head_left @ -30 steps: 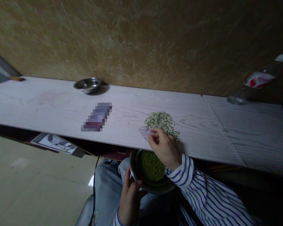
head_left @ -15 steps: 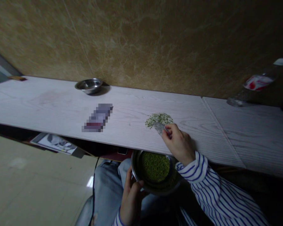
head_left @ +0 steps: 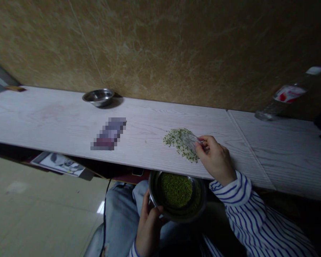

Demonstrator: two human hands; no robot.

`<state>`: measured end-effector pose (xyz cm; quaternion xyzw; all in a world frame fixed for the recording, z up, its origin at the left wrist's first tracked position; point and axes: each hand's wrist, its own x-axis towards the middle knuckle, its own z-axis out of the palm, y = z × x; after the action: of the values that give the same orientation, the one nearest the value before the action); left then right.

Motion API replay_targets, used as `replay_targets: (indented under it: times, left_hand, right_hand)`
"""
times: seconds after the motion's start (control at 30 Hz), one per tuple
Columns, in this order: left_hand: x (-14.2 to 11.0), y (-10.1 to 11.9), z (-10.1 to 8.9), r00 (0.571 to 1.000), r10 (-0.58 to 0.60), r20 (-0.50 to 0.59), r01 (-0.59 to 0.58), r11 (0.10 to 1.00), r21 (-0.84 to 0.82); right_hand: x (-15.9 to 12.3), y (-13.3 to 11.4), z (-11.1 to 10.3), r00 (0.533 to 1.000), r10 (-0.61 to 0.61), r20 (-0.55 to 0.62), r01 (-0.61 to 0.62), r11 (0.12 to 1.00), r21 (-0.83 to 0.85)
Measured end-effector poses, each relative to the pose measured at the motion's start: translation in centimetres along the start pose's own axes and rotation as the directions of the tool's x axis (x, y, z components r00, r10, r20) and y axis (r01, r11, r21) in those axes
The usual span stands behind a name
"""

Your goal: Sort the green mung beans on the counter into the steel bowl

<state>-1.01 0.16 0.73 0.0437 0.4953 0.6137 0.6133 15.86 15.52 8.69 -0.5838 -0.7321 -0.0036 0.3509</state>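
Observation:
My left hand (head_left: 149,223) is closed on the left rim of a metal bowl (head_left: 200,203), thumb over the edge. The bowl rests at my lap, just below the table edge, with many small green beans (head_left: 176,190), like mung beans, inside. On the table, my right hand (head_left: 216,157) pinches a thin, clear plastic piece (head_left: 190,139); its exact kind is hard to make out. The see-through piece lies among a spread patch of green beans (head_left: 173,137), some of them visible around it.
A small metal bowl (head_left: 98,97) stands at the back left by the wall. A blurred flat rectangular item (head_left: 109,134) lies in front of it. To the right stands a clear bottle (head_left: 286,94) with a white cap. An open drawer (head_left: 61,165) juts out under the table.
My right hand has moved right with the clear plastic piece. The bean patch now stretches further toward the front right. My left hand and its bowl have stayed put.

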Motion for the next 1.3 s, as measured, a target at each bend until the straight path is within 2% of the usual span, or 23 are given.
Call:
replay_targets:
  times: [0.17, 0.5, 0.7, 0.83, 0.93, 1.1, 1.3]
  left_hand:
    - [0.1, 0.0, 0.0, 1.000, -0.007, 0.012, 0.007, 1.000, 0.005]
    - [0.0, 0.1, -0.1, 1.000, -0.006, 0.012, 0.006, 1.000, 0.013]
    - [-0.1, 0.2, 0.0, 0.999, -0.017, 0.032, 0.016, 1.000, 0.017]
    - [-0.1, 0.2, -0.2, 0.999, -0.024, 0.025, 0.024, 0.999, 0.021]
    - [-0.1, 0.2, -0.1, 0.999, -0.012, 0.038, 0.011, 1.000, 0.020]
    - [-0.2, 0.2, 0.0, 1.000, -0.018, 0.014, 0.018, 1.000, 0.015]
    - [0.0, 0.0, 0.0, 1.000, -0.017, 0.018, 0.016, 1.000, 0.015]
  right_hand:
    - [0.0, 0.1, 0.1, 0.999, -0.038, 0.032, 0.038, 0.999, -0.020]
    - [-0.9, -1.5, 0.8, 0.987, -0.154, 0.050, 0.156, 0.987, -0.042]
    - [-1.5, -2.2, 0.6, 0.983, -0.165, 0.075, 0.165, 0.986, 0.004]
    - [-1.6, -2.3, 0.2, 0.983, -0.159, 0.097, 0.150, 0.984, 0.092]
    - [-1.8, -1.6, -0.4, 0.987, -0.114, 0.116, 0.093, 0.980, 0.175]
    - [-2.7, 1.0, -1.7, 0.984, -0.013, 0.176, -0.029, 0.972, 0.232]
    - [-3.8, 3.1, -2.9, 0.977, 0.010, 0.212, -0.057, 0.975, 0.216]
